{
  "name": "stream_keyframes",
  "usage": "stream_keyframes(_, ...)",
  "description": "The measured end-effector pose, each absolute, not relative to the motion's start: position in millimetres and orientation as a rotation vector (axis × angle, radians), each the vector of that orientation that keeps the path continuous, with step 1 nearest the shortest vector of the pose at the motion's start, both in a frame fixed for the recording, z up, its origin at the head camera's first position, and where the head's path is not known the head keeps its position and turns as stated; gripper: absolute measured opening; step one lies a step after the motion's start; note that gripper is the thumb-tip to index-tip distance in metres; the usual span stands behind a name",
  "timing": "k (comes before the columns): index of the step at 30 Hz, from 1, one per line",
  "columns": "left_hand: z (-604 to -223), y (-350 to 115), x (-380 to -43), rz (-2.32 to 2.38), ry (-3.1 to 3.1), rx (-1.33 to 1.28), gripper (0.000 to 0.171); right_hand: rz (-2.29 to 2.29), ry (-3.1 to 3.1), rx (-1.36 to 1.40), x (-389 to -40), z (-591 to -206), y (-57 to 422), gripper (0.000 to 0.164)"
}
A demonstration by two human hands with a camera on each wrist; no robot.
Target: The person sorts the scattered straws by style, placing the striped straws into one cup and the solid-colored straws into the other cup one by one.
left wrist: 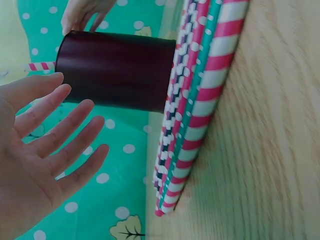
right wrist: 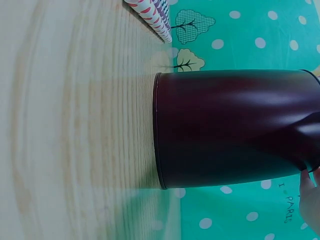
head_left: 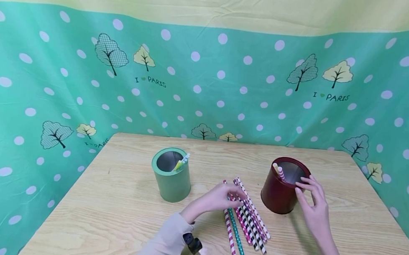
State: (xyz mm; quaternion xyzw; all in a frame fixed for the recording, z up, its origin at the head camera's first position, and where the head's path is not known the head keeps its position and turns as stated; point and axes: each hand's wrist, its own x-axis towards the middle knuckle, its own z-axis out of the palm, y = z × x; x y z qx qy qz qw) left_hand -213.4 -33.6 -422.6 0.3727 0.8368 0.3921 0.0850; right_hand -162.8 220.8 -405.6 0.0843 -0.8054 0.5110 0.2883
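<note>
My left hand [head_left: 221, 197] is over a bunch of patterned paper straws [head_left: 252, 223] on the table. In the left wrist view its fingers [left wrist: 75, 130] are spread and loosely bent, with nothing between them. The straws are striped, dotted and checked in pink, white, teal and black. At the right, my right hand [head_left: 316, 211] holds the rim of a dark red canister [head_left: 280, 195], with fingers over the edge and thumb on the outer wall. Two straws [head_left: 279, 171], one pale and one striped, lean inside that canister. Only fingertips of this hand show in the right wrist view.
A green canister [head_left: 173, 183] stands left of the straws, with yellow-green and pale blue straws [head_left: 181, 162] leaning in it. Both canisters stand upright on the wooden table [head_left: 115, 210]. Behind hangs a green dotted curtain [head_left: 181, 66].
</note>
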Motion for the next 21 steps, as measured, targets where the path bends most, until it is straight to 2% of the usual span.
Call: stream_keyframes(21,-433,-46,-209,0.85,2.524,1.21,0.027,1.352,-2.153,0.215,-162,-405,220,0.017)
